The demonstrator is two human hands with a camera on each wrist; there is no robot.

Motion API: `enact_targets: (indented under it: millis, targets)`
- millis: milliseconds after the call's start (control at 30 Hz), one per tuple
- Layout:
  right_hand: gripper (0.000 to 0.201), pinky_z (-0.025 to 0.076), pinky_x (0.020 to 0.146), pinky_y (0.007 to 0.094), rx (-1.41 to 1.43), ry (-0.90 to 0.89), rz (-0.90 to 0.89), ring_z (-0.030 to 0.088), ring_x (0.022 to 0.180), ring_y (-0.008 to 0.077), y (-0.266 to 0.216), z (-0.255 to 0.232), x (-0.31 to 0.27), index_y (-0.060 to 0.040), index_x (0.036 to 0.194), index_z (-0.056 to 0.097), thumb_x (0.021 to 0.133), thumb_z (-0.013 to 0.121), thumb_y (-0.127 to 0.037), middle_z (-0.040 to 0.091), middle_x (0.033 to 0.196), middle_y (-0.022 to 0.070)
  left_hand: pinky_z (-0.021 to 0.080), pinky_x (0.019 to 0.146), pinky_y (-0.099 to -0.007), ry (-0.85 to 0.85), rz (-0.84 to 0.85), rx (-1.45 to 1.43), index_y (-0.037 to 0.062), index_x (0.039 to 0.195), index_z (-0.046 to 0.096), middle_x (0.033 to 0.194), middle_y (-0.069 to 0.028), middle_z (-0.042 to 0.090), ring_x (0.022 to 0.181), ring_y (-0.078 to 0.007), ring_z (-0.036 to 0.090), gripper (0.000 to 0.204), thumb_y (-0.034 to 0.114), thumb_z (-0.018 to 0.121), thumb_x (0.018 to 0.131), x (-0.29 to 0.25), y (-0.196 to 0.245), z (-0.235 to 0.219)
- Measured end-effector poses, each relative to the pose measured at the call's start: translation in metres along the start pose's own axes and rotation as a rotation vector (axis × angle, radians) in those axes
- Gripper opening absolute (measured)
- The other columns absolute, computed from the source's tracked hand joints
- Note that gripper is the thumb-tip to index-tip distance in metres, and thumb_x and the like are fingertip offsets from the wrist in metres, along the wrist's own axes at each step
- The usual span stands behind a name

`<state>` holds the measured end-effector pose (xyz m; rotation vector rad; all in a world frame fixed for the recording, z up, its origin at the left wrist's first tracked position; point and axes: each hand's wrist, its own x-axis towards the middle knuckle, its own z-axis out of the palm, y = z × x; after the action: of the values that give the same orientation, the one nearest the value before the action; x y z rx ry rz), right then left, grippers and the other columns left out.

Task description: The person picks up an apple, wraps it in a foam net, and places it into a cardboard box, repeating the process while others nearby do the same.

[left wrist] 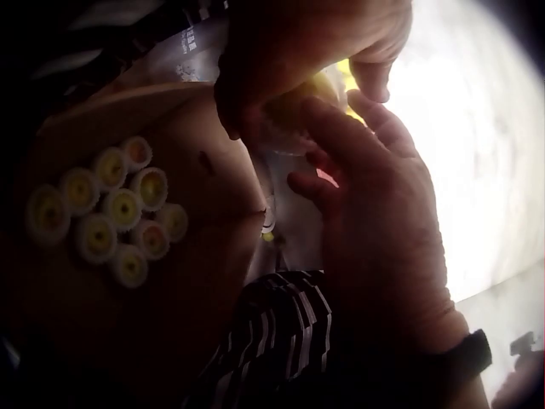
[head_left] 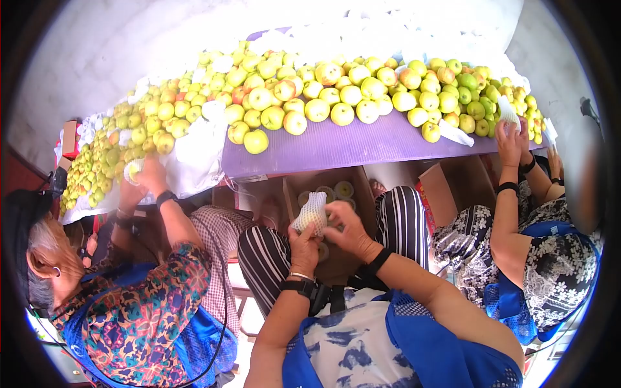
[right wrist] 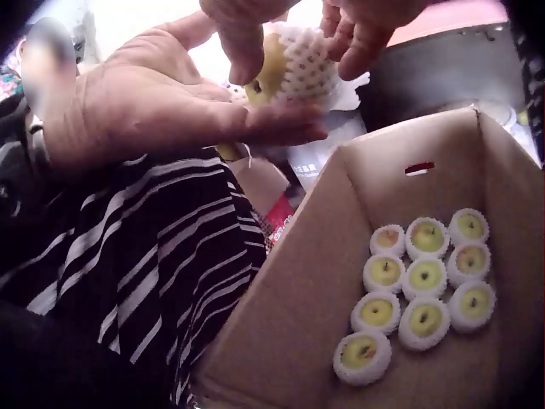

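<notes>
An apple sits partly inside a white foam net sleeve, whose free end stretches upward in the head view. My left hand holds the apple from below; in the right wrist view its fingers run under it. My right hand is beside the sleeve, with loosely bent fingers spread and fingertips at the apple and net. Beneath both hands, an open cardboard box holds rows of apples in foam nets. The hands cover part of the held apple in the left wrist view.
A long heap of loose apples spreads over the purple-covered table ahead. At left a person handles a netted apple; at right another person holds a foam net. Another open box stands at right.
</notes>
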<state>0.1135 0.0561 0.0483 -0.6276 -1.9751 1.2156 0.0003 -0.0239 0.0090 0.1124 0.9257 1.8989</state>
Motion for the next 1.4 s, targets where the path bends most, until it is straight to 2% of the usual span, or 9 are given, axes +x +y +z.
enact_targets:
  millis: [133,300,500,667,800,1000,1067,1167,1400]
  targets:
    - [0.044,0.045,0.069,0.0284,0.197,0.309,0.242,0.052,0.082,0.0168,0.041,-0.003,0.013,-0.0034,0.107,0.051,0.067,0.067,-0.012,0.051,0.1,0.0092,0.048,0.077,-0.0381,-0.016,-0.073,0.013,0.0084,0.113,0.038,0.109,-0.0085,0.049,0.098,-0.0227,0.052,0.04,0.003,0.058,0.078,-0.006,0.004,0.009]
    - [0.028,0.044,0.067,0.0276,0.046,0.224,0.298,0.053,0.074,0.0169,0.059,-0.004,0.012,-0.0008,0.083,0.058,0.065,0.071,-0.018,0.056,0.082,0.0082,0.047,0.078,-0.0452,-0.079,-0.112,0.146,0.007,0.115,0.037,0.112,-0.0106,0.05,0.1,-0.0265,0.053,0.039,0.007,0.054,0.08,-0.009,0.005,0.009]
    - [0.021,0.044,0.062,0.0274,0.003,0.26,-0.041,0.051,0.068,0.0136,0.045,-0.009,0.014,-0.0011,0.073,0.052,0.068,0.069,-0.014,0.055,0.077,0.0058,0.047,0.08,-0.0481,-0.018,-0.146,0.14,0.0072,0.112,0.038,0.111,-0.0104,0.051,0.1,-0.0262,0.053,0.033,0.012,0.052,0.082,-0.009,0.009,0.009]
    - [0.01,0.044,0.061,0.0222,0.291,-0.021,0.348,0.051,0.065,0.006,0.026,-0.014,0.017,-0.0019,0.077,0.057,0.074,0.063,-0.009,0.057,0.072,-0.0003,0.048,0.078,-0.0461,-0.033,-0.146,0.104,0.0079,0.111,0.04,0.109,-0.0097,0.052,0.099,-0.0249,0.054,0.033,0.013,0.054,0.082,-0.01,0.013,0.011]
    - [0.012,0.045,0.061,0.0221,0.479,0.002,0.526,0.053,0.067,0.0065,0.02,-0.013,0.018,-0.0008,0.082,0.059,0.074,0.063,-0.009,0.059,0.073,0.0008,0.051,0.073,-0.0423,-0.036,-0.103,0.215,0.0075,0.113,0.04,0.107,-0.0092,0.053,0.097,-0.0239,0.055,0.038,0.008,0.057,0.079,-0.012,0.01,0.011]
    - [0.011,0.046,0.061,0.025,0.391,0.158,0.285,0.057,0.067,0.0108,0.033,-0.003,0.016,-0.0008,0.082,0.06,0.073,0.062,-0.007,0.06,0.077,0.0023,0.054,0.066,-0.0365,-0.023,-0.134,0.29,0.006,0.115,0.04,0.102,-0.0103,0.054,0.087,-0.0225,0.058,0.043,0.005,0.06,0.077,-0.017,0.015,0.023]
    - [0.011,0.047,0.06,0.0295,-0.299,0.172,-0.068,0.058,0.065,0.0212,0.024,-0.005,0.016,-0.0028,0.081,0.061,0.07,0.06,-0.004,0.059,0.075,0.0067,0.054,0.065,-0.0357,-0.011,-0.13,0.316,0.0061,0.115,0.041,0.101,-0.0106,0.054,0.086,-0.0218,0.058,0.042,0.006,0.059,0.077,-0.016,0.012,0.022]
    - [0.012,0.046,0.06,0.0327,-0.297,0.245,-0.087,0.056,0.068,0.0281,0.015,0.0,0.015,-0.0048,0.08,0.062,0.068,0.06,-0.004,0.056,0.072,0.01,0.054,0.062,-0.0341,0.02,-0.118,0.337,0.0066,0.114,0.041,0.101,-0.0107,0.054,0.084,-0.0208,0.058,0.04,0.005,0.058,0.078,-0.014,0.008,0.02]
    - [0.017,0.045,0.06,0.0344,-0.337,0.081,-0.29,0.055,0.069,0.0269,-0.003,0.01,0.005,-0.0069,0.085,0.06,0.067,0.062,-0.009,0.055,0.075,0.0083,0.052,0.061,-0.0318,0.133,-0.04,0.171,0.0092,0.109,0.043,0.103,-0.0096,0.052,0.089,-0.0198,0.055,0.031,0.006,0.054,0.08,-0.011,0.005,0.018]
